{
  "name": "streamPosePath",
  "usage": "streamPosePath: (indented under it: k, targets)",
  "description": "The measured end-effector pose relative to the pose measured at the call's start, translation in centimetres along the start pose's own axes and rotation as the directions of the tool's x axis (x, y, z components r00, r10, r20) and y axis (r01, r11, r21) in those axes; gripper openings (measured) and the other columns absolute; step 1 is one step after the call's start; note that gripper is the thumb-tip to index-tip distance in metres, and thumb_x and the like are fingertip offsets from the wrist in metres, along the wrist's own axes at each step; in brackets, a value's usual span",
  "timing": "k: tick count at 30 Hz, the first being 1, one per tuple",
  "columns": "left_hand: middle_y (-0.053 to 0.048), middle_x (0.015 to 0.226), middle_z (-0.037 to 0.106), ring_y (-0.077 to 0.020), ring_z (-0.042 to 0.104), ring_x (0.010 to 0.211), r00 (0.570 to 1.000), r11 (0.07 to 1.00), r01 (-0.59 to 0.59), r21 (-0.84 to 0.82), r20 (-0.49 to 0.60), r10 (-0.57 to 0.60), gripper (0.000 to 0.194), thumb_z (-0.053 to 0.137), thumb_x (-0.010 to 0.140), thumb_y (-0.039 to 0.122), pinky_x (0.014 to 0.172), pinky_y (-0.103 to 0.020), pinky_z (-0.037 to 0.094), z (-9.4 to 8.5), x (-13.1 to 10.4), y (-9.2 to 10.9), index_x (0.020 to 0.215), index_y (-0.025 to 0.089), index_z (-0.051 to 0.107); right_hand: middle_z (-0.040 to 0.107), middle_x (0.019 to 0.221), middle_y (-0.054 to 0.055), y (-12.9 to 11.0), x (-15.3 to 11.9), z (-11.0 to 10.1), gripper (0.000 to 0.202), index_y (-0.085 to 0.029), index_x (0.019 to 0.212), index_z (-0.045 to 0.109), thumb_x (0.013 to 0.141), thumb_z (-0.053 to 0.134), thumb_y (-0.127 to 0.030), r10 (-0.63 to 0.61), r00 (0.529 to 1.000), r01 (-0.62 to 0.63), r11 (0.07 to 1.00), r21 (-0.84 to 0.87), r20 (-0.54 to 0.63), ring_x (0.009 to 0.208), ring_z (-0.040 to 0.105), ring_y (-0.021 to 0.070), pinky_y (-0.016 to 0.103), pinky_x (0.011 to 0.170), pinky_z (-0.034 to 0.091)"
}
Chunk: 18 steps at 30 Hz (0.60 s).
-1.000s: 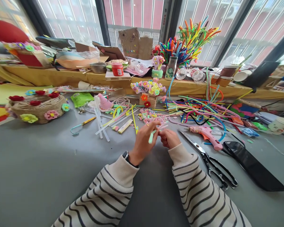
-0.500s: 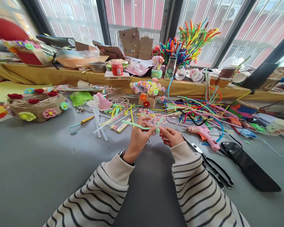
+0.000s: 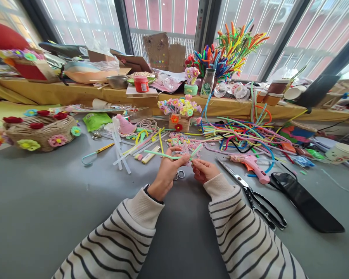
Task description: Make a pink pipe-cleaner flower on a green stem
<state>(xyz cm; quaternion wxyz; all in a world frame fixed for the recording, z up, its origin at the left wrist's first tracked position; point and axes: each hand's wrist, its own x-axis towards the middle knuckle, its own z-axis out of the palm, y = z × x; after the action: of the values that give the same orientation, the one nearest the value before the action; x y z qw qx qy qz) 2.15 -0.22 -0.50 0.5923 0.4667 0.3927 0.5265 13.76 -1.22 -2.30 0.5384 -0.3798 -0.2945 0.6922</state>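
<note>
Between my two hands is a light green pipe cleaner (image 3: 163, 155), bent where the fingertips meet, with one long end running out to the left and a short end sticking up to the right. My left hand (image 3: 169, 167) pinches it between thumb and fingers. My right hand (image 3: 205, 169) is closed at the bend, its fingertips touching the piece; the exact shape there is partly hidden. Just below the hands, the ring handles of small scissors (image 3: 180, 174) show on the table. Behind the fingers lies a pile of small pink and pastel pieces (image 3: 177, 139).
Large scissors (image 3: 250, 192), a pink glue gun (image 3: 251, 164) and a black phone-like slab (image 3: 306, 203) lie to the right. Loose pipe cleaners (image 3: 235, 133) spread behind. A flowered basket (image 3: 43, 133), crochet hook (image 3: 97, 153) and clear glue sticks (image 3: 118, 149) are on the left.
Both hands have shifted slightly left in view, and the green pipe cleaner's bend is now more covered by my fingertips. More of the small scissors' handles shows below.
</note>
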Motion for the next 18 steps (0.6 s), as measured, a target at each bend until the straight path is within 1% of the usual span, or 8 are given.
streamPosePath:
  k: [2, 4, 7, 9, 11, 13, 15, 18]
  targets:
    - [0.006, 0.053, 0.053, -0.0070, 0.050, 0.051, 0.999, 0.999, -0.034, 0.026, -0.020, 0.034, 0.036, 0.060, 0.056, 0.025, 0.057, -0.021, 0.039, 0.0, 0.0, 0.0, 0.085, 0.018, 0.038, 0.042, 0.041, -0.006, 0.2, 0.0, 0.1, 0.023, -0.013, 0.051, 0.055, 0.041, 0.070, -0.028, 0.019, 0.999, -0.020, 1.000, 0.020, 0.028, 0.035, 0.030, 0.0006, 0.013, 0.028, 0.011]
    - [0.006, 0.052, 0.053, -0.0077, 0.051, 0.052, 0.997, 0.995, -0.074, 0.061, -0.023, 0.075, 0.036, 0.060, 0.057, 0.025, 0.058, -0.022, 0.040, 0.0, 0.0, 0.1, 0.084, 0.018, 0.038, 0.042, 0.043, -0.006, 0.4, 0.1, 0.0, 0.023, -0.014, 0.054, 0.055, 0.043, 0.069, -0.030, 0.013, 0.999, -0.012, 1.000, -0.014, 0.032, 0.036, 0.033, 0.0015, 0.013, 0.028, 0.013]
    - [0.005, 0.055, 0.054, -0.0080, 0.052, 0.053, 0.995, 0.991, -0.096, 0.089, -0.015, 0.097, 0.034, 0.059, 0.058, 0.025, 0.059, -0.023, 0.040, -0.1, 0.0, 0.2, 0.083, 0.017, 0.036, 0.048, 0.050, -0.004, 0.1, 0.1, -0.4, 0.025, -0.015, 0.060, 0.055, 0.046, 0.067, -0.033, -0.099, 0.994, 0.091, 0.983, -0.161, -0.040, 0.039, 0.038, 0.0029, 0.013, 0.029, 0.018]
    - [0.005, 0.058, 0.053, -0.0078, 0.053, 0.053, 0.998, 0.994, -0.061, 0.094, -0.010, 0.063, 0.034, 0.060, 0.058, 0.025, 0.058, -0.023, 0.041, -0.1, 0.0, 0.4, 0.080, 0.017, 0.035, 0.049, 0.055, -0.005, -0.4, 0.1, -0.6, 0.030, -0.018, 0.069, 0.055, 0.046, 0.066, -0.033, -0.211, 0.973, 0.184, 0.953, -0.240, -0.090, 0.040, 0.040, 0.0035, 0.013, 0.029, 0.020]
    - [0.004, 0.060, 0.052, -0.0087, 0.054, 0.055, 1.000, 0.996, 0.007, 0.089, 0.012, -0.008, 0.036, 0.061, 0.056, 0.023, 0.057, -0.024, 0.043, 0.0, -0.1, 0.5, 0.078, 0.017, 0.034, 0.048, 0.053, -0.006, -0.7, 0.1, -0.8, 0.034, -0.020, 0.075, 0.054, 0.046, 0.066, -0.033, -0.296, 0.949, 0.255, 0.921, -0.296, -0.104, 0.039, 0.040, 0.0039, 0.014, 0.030, 0.022]
    - [0.003, 0.063, 0.053, -0.0097, 0.055, 0.056, 0.996, 0.995, 0.075, 0.071, 0.049, -0.079, 0.038, 0.062, 0.056, 0.022, 0.056, -0.025, 0.044, 0.1, -0.2, 0.6, 0.080, 0.017, 0.032, 0.045, 0.047, -0.006, -0.9, 0.0, -0.8, 0.028, -0.018, 0.068, 0.055, 0.048, 0.065, -0.035, -0.350, 0.932, 0.294, 0.884, -0.363, -0.098, 0.037, 0.038, 0.0039, 0.015, 0.031, 0.024]
    - [0.002, 0.066, 0.053, -0.0098, 0.055, 0.057, 0.989, 0.993, 0.119, 0.026, 0.082, -0.120, 0.041, 0.062, 0.056, 0.021, 0.057, -0.026, 0.045, 0.2, -0.2, 0.6, 0.084, 0.017, 0.032, 0.044, 0.041, -0.006, -0.9, -0.1, -0.8, 0.024, -0.016, 0.057, 0.052, 0.050, 0.063, -0.036, -0.403, 0.909, 0.323, 0.840, -0.436, -0.104, 0.035, 0.037, 0.0037, 0.017, 0.032, 0.027]
    - [0.002, 0.067, 0.052, -0.0090, 0.054, 0.061, 0.983, 0.988, 0.151, -0.040, 0.113, -0.145, 0.045, 0.063, 0.055, 0.019, 0.063, -0.027, 0.046, 0.1, -0.1, 0.4, 0.088, 0.017, 0.033, 0.046, 0.041, -0.005, -0.6, -0.1, -0.6, 0.024, -0.016, 0.055, 0.051, 0.052, 0.062, -0.037, -0.473, 0.871, 0.356, 0.794, -0.493, -0.133, 0.035, 0.038, 0.0045, 0.019, 0.035, 0.031]
